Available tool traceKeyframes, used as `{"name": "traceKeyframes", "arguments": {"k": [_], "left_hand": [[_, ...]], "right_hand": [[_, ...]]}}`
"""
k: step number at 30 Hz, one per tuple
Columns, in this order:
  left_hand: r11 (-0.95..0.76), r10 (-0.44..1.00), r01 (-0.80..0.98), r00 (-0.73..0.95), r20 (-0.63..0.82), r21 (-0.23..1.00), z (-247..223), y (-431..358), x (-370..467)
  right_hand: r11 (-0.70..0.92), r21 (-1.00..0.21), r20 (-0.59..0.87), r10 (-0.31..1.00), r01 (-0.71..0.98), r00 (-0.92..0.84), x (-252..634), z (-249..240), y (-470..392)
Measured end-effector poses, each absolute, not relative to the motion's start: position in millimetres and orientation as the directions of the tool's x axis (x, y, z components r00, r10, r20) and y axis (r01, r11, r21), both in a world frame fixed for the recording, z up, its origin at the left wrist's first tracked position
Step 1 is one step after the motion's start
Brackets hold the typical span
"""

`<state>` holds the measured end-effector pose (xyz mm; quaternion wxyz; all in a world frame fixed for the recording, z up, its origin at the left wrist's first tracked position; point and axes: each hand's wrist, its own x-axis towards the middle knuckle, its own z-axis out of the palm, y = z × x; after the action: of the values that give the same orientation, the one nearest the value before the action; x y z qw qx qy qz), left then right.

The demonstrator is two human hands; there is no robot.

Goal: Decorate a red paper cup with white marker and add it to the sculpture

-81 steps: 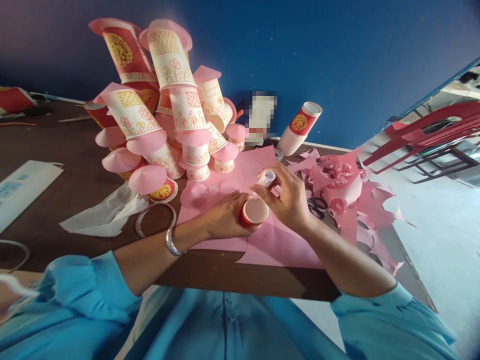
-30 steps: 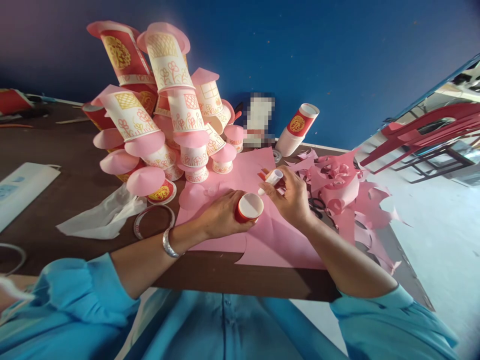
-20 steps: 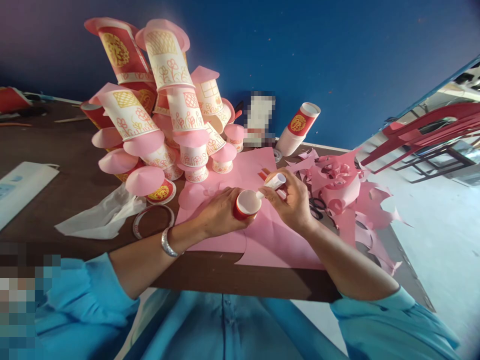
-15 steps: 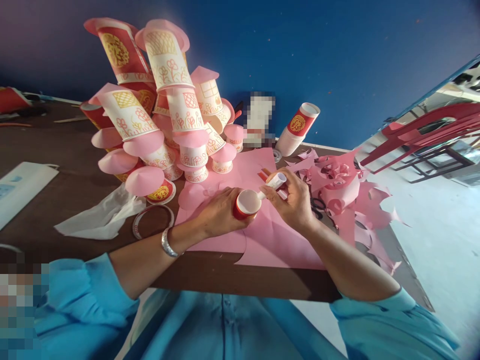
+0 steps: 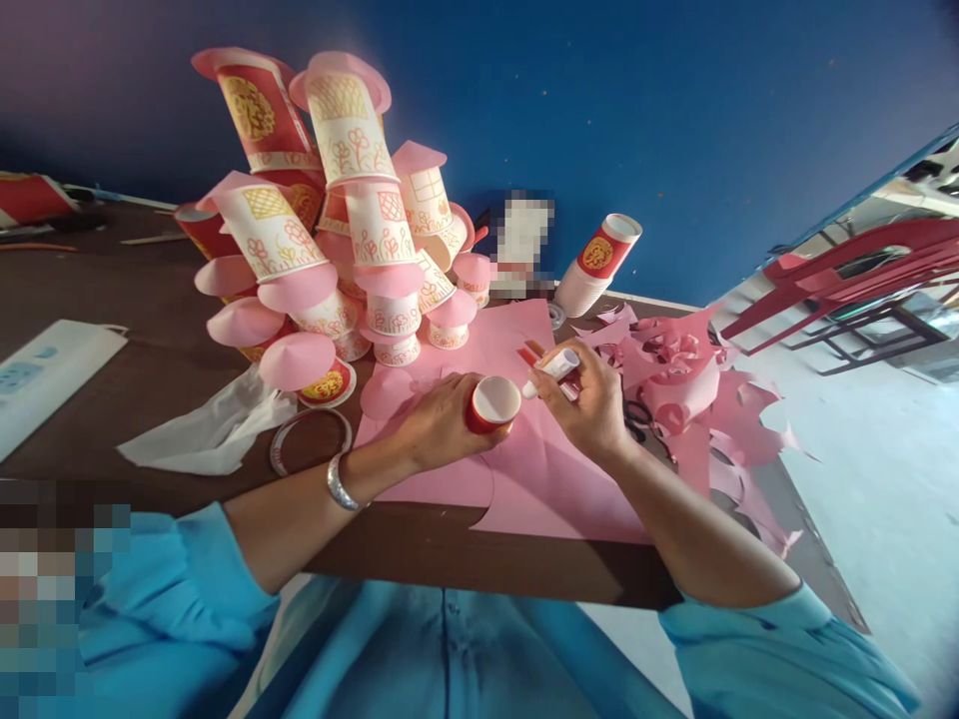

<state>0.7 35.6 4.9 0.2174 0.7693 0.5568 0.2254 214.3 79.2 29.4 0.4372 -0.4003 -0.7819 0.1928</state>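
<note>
My left hand (image 5: 444,423) is wrapped round a small red paper cup (image 5: 495,402), its white mouth tilted up toward me. Just right of the cup, my right hand (image 5: 591,404) pinches a white glue tube (image 5: 552,371). The tube's tip points down-left, close to the cup's rim; whether they touch is hard to tell. Both hands are above pink paper sheets (image 5: 524,479) on the dark table (image 5: 420,549). Orange-red sticks (image 5: 530,352) lie beyond the right hand.
Stacked paper cups with pink cones (image 5: 375,220) rise at the back left. A cup stack (image 5: 599,265) stands by the wall. Pink scraps (image 5: 674,369) and black scissors (image 5: 636,419) lie right; a tape ring (image 5: 279,439) and white bag (image 5: 202,429) lie left.
The tube in my right hand has moved slightly away from the cup's rim. My left hand still holds the cup. The view has shifted a little.
</note>
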Motion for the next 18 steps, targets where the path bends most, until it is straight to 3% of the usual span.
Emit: {"name": "traceKeyframes", "arguments": {"k": [7,11,18], "left_hand": [[-0.266,0.951,0.828,0.142,0.274,0.494,-14,34,-1],[-0.312,0.942,0.796,0.190,0.276,0.519,-20,36,-3],[-0.252,0.965,0.818,0.177,0.192,0.517,-7,39,0]], "right_hand": [[0.647,-0.659,0.585,0.761,0.383,-0.279,210,28,75],[0.691,-0.622,0.608,0.722,0.368,-0.329,208,28,74],[0.639,-0.617,0.568,0.765,0.459,-0.302,212,28,77]]}}
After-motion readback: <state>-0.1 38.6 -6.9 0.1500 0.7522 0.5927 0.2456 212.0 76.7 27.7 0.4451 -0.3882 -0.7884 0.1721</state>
